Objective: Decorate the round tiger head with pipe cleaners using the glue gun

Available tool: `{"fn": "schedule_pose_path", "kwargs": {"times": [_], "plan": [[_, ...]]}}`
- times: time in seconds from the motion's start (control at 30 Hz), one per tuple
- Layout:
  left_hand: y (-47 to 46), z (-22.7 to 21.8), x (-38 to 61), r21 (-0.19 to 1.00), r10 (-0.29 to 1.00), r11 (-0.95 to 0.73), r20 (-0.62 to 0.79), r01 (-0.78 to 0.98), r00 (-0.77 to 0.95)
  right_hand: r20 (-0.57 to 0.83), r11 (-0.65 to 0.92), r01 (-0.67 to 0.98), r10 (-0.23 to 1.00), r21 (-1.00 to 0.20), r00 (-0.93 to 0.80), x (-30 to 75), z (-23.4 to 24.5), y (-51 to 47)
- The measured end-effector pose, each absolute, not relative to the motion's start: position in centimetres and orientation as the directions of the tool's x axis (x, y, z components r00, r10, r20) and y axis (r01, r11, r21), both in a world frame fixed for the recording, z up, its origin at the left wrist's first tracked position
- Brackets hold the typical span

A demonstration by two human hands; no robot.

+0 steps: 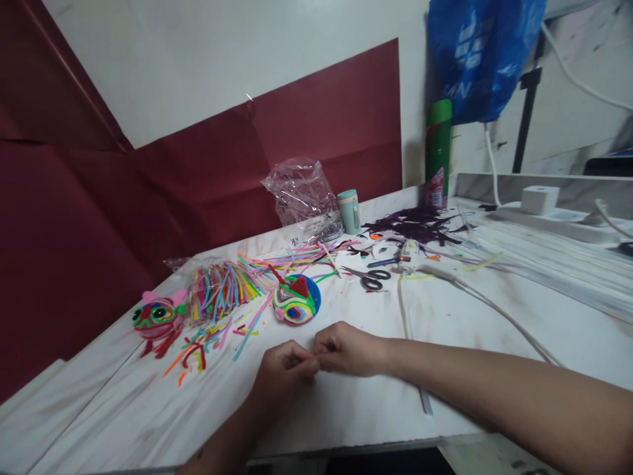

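Observation:
My left hand (287, 366) and my right hand (349, 349) meet over the front of the white table, fingertips pinched and touching. Whatever is between the fingers is hidden or too small to make out. Just beyond them sits a round ornament (297, 311) covered in coiled coloured pipe cleaners, with a red triangular piece on top. Farther left stands a pink and red animal figure (157, 321) with black eyes and green outlines. Beside it lies a bundle of coloured pipe cleaners (222, 290) in clear wrapping, with short cut pieces (198, 353) scattered in front.
Black-handled scissors (374, 280) lie beyond my hands, near a white glue gun (409, 256) with its cord running right. Dark purple strands (415, 224), a mint cup (350, 212), a clear plastic bag (301, 194) and a green can (439, 155) are farther back. A power strip (568, 221) is at right.

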State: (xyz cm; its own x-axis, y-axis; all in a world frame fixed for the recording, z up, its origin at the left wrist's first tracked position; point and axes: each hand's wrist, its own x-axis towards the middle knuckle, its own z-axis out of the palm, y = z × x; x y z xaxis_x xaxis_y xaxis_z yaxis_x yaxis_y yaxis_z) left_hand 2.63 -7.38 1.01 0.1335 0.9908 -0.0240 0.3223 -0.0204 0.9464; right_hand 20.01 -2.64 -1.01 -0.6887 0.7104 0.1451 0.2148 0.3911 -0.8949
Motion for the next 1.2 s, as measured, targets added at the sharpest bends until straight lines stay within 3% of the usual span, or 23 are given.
{"fn": "schedule_pose_path", "kwargs": {"times": [0.53, 0.87, 0.97, 1.2], "plan": [[-7.5, 0.1, 2.7, 0.857, 0.979, -0.205, 0.177, 0.473, 0.103, 0.149, 0.342, 0.164, 0.725, -0.925, -0.673, 19.9, -1.1, -2.6], [-7.1, -0.6, 2.6, 0.916, 0.96, -0.275, 0.28, 0.291, 0.027, 0.095, 0.129, 0.0, 0.736, -0.992, -0.67, 19.6, 0.1, -2.9], [-7.2, -0.5, 2.6, 0.921, 0.969, -0.246, 0.242, 0.304, 0.05, 0.115, 0.167, 0.02, 0.753, -0.986, -0.648, 19.7, -0.2, -2.8], [-7.3, -0.2, 2.9, 0.92, 0.965, -0.227, 0.17, 0.319, 0.198, 0.236, 0.437, 0.206, 0.759, -0.876, -0.606, 19.8, -0.8, -3.1]]}}
